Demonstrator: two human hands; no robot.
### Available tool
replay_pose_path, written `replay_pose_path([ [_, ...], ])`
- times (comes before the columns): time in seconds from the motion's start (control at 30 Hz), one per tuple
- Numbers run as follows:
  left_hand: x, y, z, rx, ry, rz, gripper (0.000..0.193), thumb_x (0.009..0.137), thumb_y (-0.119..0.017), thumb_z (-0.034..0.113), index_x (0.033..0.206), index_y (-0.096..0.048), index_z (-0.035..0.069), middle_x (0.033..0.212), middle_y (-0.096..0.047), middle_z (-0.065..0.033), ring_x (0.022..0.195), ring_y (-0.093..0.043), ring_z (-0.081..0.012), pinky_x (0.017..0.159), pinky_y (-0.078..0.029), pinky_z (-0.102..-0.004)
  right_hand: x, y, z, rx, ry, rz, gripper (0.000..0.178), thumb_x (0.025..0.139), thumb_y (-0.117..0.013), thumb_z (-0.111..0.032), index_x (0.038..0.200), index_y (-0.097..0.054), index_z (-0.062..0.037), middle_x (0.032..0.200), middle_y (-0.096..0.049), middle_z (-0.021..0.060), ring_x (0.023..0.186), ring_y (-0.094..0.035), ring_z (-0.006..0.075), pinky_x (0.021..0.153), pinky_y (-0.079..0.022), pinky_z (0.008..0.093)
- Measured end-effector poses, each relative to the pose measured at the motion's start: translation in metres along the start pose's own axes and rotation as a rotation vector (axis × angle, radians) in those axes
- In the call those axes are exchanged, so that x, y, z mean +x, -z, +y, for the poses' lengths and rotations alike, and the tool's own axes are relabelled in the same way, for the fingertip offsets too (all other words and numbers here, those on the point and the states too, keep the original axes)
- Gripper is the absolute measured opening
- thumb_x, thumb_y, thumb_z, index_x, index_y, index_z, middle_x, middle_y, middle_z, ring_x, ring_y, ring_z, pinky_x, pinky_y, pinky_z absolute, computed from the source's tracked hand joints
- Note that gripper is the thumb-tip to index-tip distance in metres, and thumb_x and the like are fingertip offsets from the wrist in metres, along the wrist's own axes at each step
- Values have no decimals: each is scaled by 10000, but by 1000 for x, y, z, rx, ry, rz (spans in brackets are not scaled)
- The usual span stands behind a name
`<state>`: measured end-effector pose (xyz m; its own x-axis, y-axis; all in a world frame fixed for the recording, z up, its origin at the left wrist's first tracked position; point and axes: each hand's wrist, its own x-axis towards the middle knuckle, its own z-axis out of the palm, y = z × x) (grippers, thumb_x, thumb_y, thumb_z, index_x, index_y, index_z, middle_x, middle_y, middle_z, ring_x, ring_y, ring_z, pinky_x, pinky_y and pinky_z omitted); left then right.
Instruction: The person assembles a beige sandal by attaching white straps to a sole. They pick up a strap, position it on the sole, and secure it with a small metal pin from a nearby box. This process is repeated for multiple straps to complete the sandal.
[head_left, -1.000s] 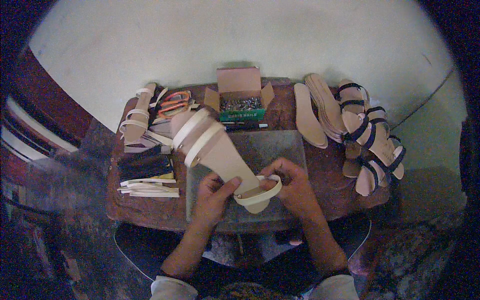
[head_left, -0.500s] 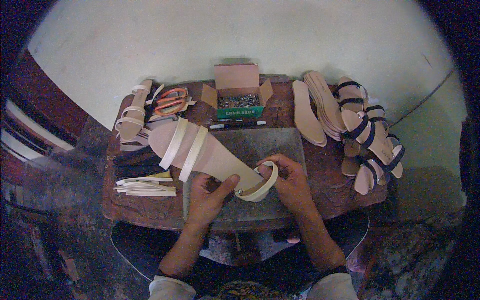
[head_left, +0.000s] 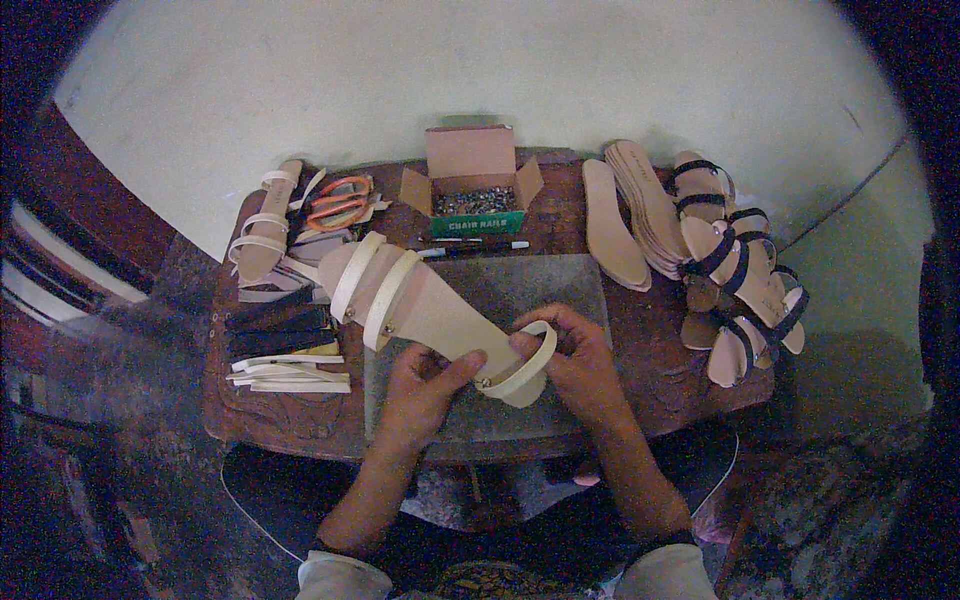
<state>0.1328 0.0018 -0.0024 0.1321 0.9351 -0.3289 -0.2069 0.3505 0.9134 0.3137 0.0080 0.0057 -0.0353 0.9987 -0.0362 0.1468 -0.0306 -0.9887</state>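
Both my hands hold a beige sandal (head_left: pixel 430 315) with cream straps over a grey work slab (head_left: pixel 540 290). My left hand (head_left: pixel 425 385) grips the sole's near edge beside the heel, thumb on top. My right hand (head_left: pixel 575 360) grips the heel end, fingers curled around the cream heel strap loop (head_left: pixel 525 365). The sandal lies flat, its toe with two cream straps pointing to the left rear.
An open cardboard box of small nails (head_left: pixel 470 195) stands at the back. Orange scissors (head_left: pixel 335 205), another beige sandal (head_left: pixel 262 225) and strap strips (head_left: pixel 285 345) lie left. Stacked insoles (head_left: pixel 625 215) and dark-strapped sandals (head_left: pixel 735 265) lie right. A pen (head_left: pixel 470 245) rests behind the slab.
The sandal has been turned and lowered: its toe swung from pointing away toward the left, and it now lies flatter on the slab. Both hands kept their grip at the heel.
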Motion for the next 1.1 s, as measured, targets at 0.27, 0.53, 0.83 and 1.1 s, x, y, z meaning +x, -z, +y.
replay_pose_path([
  [0.27, -10, -7, 8, 168, -45, -44, 359, 808, -685, 161, 1101, -564, -8, 1084, -622, -113, 1003, -590, -189, 872, -467, -326, -2, -7, 3, 67, 5, -36, 163, 807, -679, -170, 892, -604, -52, 830, -610, 16, 784, -560, 97, 704, -464, 255],
  [0.53, -3, 4, 3, 159, -106, -91, 307, 832, -656, 149, 1088, -581, -3, 1016, -642, -97, 921, -619, -176, 807, -494, -303, 5, -10, 3, -70, 56, -52, 164, 844, -645, -193, 884, -605, -39, 823, -610, 17, 774, -550, 83, 696, -459, 248],
  [0.83, 3, 6, 0, 82, -173, -96, 293, 832, -655, 144, 1075, -592, -7, 1000, -648, -93, 904, -624, -169, 800, -497, -302, 8, -18, 3, 17, -4, -16, 182, 836, -657, -200, 881, -616, -28, 811, -630, 20, 760, -566, 93, 692, -465, 251],
  [1.1, 0, 6, 2, 139, -191, -46, 284, 815, -676, 136, 1037, -582, -16, 964, -649, -103, 884, -629, -179, 784, -504, -308, 10, -16, 13, -47, 26, -28, 187, 828, -665, -199, 886, -625, -26, 813, -639, 28, 771, -579, 101, 705, -471, 257],
])
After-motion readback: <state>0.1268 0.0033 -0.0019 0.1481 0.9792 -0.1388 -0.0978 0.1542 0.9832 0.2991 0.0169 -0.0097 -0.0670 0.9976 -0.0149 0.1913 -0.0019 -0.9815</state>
